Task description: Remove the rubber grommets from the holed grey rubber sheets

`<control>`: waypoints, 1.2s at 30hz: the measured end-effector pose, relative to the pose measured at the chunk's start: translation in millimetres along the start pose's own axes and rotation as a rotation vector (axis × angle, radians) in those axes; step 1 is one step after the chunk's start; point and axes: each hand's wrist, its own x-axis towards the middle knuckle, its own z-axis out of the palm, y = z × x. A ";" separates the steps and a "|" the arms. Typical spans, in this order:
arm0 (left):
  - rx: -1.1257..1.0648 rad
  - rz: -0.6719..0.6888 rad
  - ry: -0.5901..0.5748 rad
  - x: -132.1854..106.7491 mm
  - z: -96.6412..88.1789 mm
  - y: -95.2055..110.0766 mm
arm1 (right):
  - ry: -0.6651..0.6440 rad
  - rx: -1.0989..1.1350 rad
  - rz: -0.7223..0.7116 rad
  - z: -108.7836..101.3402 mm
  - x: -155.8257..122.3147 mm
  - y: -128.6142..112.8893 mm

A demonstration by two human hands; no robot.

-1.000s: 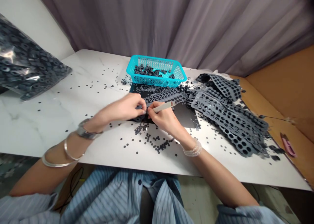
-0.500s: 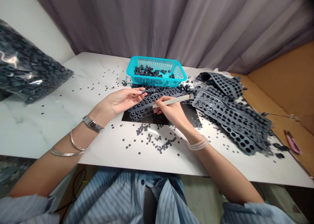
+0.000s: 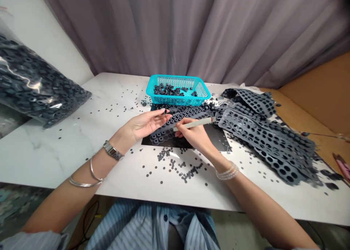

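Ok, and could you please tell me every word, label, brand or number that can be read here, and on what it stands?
No text can be read anywhere.
Wristwatch: dial too small to read.
Pale pen-like stick in the right hand: no readable marks.
Clear plastic bag: no readable print.
Teal basket: no readable print.

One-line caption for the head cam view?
Right hand holds a pale stick over a dark rubber-ring strip; left hand lies open beside it.
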 end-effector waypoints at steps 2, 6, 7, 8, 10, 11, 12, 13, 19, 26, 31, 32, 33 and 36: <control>-0.010 -0.005 -0.013 -1.0 1.0 0.7 | -0.002 -0.004 0.006 -0.2 0.0 -0.1; -0.074 0.037 -0.023 -2.9 2.7 4.9 | -0.008 -0.022 -0.007 0.4 -1.0 -0.2; -0.080 0.057 -0.012 -3.1 2.5 6.3 | -0.015 -0.031 -0.014 1.2 -1.6 -0.5; -0.069 0.079 -0.001 -3.2 2.0 7.6 | -0.027 -0.041 -0.022 2.3 -2.3 -1.0; 0.015 0.119 0.005 -3.2 0.3 9.6 | -0.054 -0.071 -0.040 5.1 -4.0 -2.5; 0.076 0.130 -0.004 -3.0 -0.8 10.0 | -0.064 -0.089 -0.050 6.6 -4.8 -3.5; 0.138 0.134 -0.018 -2.8 -1.9 10.1 | -0.070 -0.109 -0.059 7.9 -5.5 -4.3; 0.192 0.129 -0.034 -2.5 -2.9 9.8 | -0.072 -0.126 -0.067 9.0 -6.0 -5.0; 0.449 0.127 -0.098 -5.3 -2.1 7.0 | -0.080 -0.145 -0.079 11.2 -4.7 -3.6; 1.286 0.554 0.000 -17.4 -6.9 -4.9 | -0.088 -0.171 -0.116 12.5 -3.2 -3.1; 1.462 0.659 -0.005 -13.8 -13.3 -20.9 | -0.087 -0.249 -0.158 14.2 -3.6 -6.3; 1.503 0.668 -0.006 -13.0 -12.7 -23.1 | -0.085 -0.264 -0.165 14.7 -3.7 -6.5; 1.540 0.677 -0.005 -12.3 -11.7 -24.6 | -0.084 -0.274 -0.172 15.2 -3.9 -6.4; 1.589 0.696 -0.016 -11.1 -8.1 -24.0 | -0.085 -0.272 -0.193 17.0 -4.7 -4.8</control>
